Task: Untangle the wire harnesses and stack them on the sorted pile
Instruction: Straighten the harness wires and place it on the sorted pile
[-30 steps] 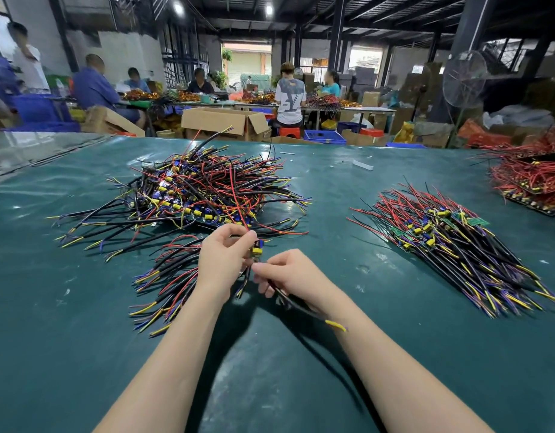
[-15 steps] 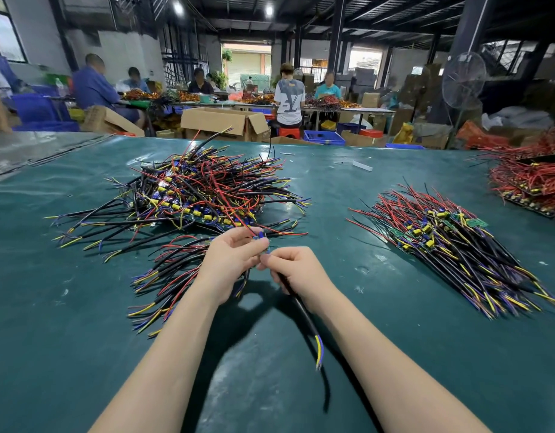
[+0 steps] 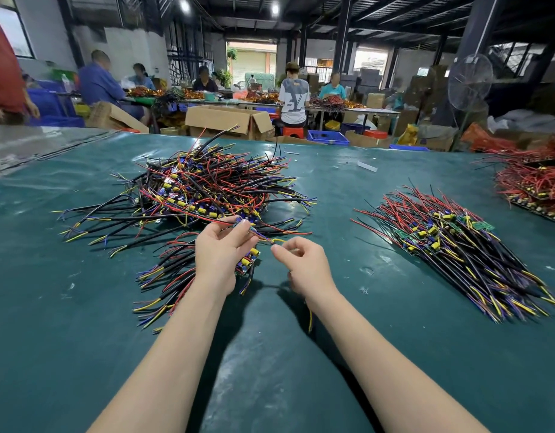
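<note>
One wire harness [image 3: 249, 260], pinched by the left hand [image 3: 218, 254] at its leads and the right hand [image 3: 304, 267] at a yellow tip, is held beside the tangled heap [image 3: 207, 189], judged mostly unsorted (sorted pile [image 3: 457, 245] well apart, already sizeable).

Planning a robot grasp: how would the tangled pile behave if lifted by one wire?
Probably floppy: wires in the tangled pile bend and splay. Likely lifts in clumps, since wires cross and snag. The harness seems light: the left hand pinches it.
</note>
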`<state>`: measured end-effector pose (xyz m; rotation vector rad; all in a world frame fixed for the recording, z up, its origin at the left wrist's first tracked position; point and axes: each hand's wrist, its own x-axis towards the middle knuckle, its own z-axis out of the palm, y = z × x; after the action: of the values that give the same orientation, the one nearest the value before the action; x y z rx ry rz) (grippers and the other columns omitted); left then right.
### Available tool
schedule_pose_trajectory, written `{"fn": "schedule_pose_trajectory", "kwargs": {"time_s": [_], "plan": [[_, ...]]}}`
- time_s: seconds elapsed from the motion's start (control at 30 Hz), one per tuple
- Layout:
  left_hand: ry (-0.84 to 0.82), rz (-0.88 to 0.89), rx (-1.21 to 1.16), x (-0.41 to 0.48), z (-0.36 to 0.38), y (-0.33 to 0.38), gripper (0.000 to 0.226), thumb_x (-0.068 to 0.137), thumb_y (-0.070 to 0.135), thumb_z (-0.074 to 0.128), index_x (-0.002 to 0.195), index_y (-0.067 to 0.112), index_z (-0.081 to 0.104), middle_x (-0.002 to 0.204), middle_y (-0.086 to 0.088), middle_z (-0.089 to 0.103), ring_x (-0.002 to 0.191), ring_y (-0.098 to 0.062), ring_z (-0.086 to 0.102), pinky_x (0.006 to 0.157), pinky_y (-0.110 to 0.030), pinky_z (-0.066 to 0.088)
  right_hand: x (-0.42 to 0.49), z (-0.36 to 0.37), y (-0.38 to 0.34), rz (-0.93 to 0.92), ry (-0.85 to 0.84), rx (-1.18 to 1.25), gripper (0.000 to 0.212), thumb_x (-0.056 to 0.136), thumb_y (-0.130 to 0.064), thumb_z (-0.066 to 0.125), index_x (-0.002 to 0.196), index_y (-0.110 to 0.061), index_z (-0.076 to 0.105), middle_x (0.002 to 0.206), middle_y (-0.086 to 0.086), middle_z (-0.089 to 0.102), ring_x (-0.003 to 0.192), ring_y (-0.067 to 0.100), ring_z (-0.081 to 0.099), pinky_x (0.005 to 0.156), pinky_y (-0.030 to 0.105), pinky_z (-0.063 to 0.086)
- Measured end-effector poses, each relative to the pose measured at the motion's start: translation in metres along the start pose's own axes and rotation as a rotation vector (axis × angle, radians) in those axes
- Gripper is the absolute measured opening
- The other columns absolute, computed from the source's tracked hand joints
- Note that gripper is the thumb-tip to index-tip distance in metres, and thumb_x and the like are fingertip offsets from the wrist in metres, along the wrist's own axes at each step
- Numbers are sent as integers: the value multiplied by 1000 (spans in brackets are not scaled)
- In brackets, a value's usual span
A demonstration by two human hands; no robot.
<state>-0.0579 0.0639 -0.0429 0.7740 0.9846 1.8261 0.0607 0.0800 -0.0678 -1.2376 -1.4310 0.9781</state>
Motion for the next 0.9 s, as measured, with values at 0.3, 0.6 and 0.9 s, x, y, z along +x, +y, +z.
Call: {"fn": "schedule_pose_trajectory", "kwargs": {"time_s": [0.3, 0.6, 0.9], "plan": [[22, -2, 23, 3, -2, -3, 14, 89, 0, 56, 80, 9, 51, 73, -6, 54, 61, -12, 57, 61, -15, 55, -3, -1, -3, -339, -170, -400, 27, 94, -12, 44, 116, -22, 56, 50, -7, 38, 50, 12, 34, 58, 29, 26], [-42, -93, 249, 4, -2, -10, 18, 83, 4, 65, 83, 13, 49, 76, -5, 56, 62, -13, 55, 62, -19, 52, -5, 1, 3, -318, -301, -812, 32, 95, -11, 32, 122, -22, 45, 105, 21, 62, 94, 40, 54, 74, 42, 44], [-10, 79, 575, -1, -5, -8, 29, 72, -5, 67, 76, 21, 56, 70, 0, 66, 66, -17, 60, 67, -27, 49, -8, 2, 0, -314, -259, -818, 30, 96, -16, 35, 118, -19, 55, 114, 12, 64, 103, 36, 54, 81, 40, 45]]}}
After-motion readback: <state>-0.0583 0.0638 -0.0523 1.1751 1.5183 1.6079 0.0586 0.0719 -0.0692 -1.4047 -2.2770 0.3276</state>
